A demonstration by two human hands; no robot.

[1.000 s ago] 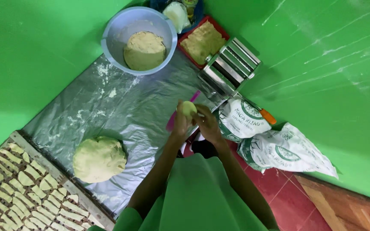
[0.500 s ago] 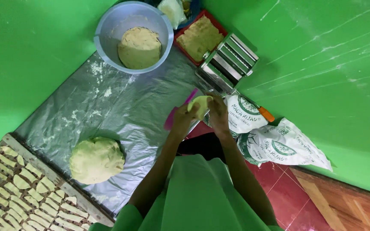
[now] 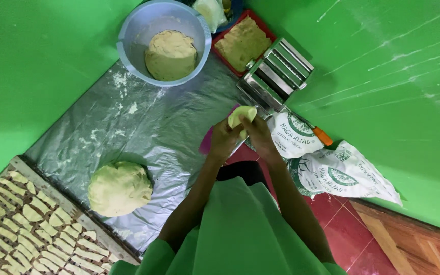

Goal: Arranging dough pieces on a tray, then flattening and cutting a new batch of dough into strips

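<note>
Here, at the far left, a wooden tray holds rows of cut dough pieces. Just beside it, a large ball of dough rests on the floured plastic sheet. Further up, a pale blue bowl contains a second dough mass. At centre, the left hand and the right hand meet in the air, fingers curled closed around a small dough lump, which sits between both hands above the edge of the sheet and a pink object lying on it. Directly behind the lump stands a metal roller machine, close enough to crowd the hands, with a red tray of flat dough beyond it. To the right lie two printed flour bags and an orange handle. Compared with half a second ago, the hands and lump sit at much the same spot before the machine, and the grip is unchanged.
</note>
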